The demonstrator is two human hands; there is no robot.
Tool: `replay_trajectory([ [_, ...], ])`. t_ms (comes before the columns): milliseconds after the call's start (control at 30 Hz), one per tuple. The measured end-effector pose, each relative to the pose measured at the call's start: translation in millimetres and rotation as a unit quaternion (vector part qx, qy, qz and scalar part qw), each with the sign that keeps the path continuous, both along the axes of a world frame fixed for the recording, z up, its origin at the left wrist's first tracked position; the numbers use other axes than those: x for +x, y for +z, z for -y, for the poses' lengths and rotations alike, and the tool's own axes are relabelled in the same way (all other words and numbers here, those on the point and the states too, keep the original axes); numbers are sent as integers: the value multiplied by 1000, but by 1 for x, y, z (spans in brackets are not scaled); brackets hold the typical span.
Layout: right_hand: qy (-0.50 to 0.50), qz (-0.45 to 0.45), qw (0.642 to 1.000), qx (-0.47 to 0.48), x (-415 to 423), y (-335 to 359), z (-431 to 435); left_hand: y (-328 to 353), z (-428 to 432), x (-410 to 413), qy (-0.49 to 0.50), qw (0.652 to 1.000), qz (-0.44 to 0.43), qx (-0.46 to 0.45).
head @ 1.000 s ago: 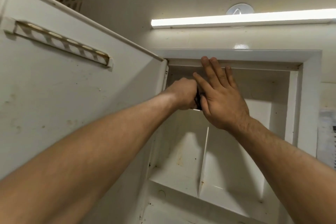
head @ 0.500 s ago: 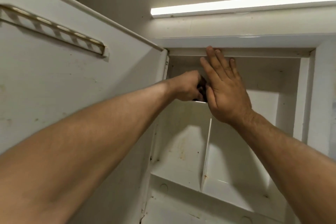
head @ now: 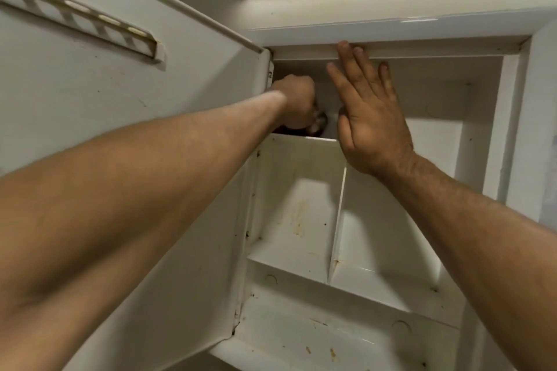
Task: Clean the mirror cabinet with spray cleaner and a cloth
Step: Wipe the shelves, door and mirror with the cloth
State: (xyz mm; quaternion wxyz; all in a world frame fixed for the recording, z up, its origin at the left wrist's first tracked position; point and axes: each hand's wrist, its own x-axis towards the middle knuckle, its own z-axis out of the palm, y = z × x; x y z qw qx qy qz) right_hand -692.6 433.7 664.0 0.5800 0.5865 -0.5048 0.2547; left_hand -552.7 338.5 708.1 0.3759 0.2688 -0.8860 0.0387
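Cabinet (head: 301,220), white, stained: 2 bare compartments below hands. Left hand (head: 297,105) fisted around dark item, identity unclear; right hand (head: 370,117) flat, fingers spread, beside it.

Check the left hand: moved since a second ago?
Yes. The left hand has gone left, away from the right hand and toward the door hinge; a gap shows between the hands now.
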Motion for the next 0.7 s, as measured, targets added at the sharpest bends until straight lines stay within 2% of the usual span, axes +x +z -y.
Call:
replay_trajectory([
  [33,3,2,1000,4,1,0,1,-2,0,3,-60,996,-32,66],
  [67,5,2,1000,7,1,0,1,-3,-4,3,-104,989,-48,94],
  [100,8,3,1000,9,2,0,1,-6,-10,1,-134,987,-42,82],
  [167,17,12,1000,8,1,-1,-1,-6,-18,-9,-117,993,9,-21],
  [200,19,16,1000,7,1,-1,-2,-5,-19,-15,-86,992,44,-87],
  [267,11,14,1000,9,2,-1,-2,-4,-17,-15,26,982,93,-162],
  [333,-4,6,1000,14,3,0,-1,-9,-12,-11,143,962,95,-213],
  [433,-9,5,1000,15,0,0,-1,-15,-11,-24,167,958,43,-228],
  [567,13,6,1000,7,0,-1,0,-5,-8,-19,81,978,-101,-164],
  [700,30,9,1000,3,0,-1,2,-12,-2,-11,45,974,-168,-148],
])
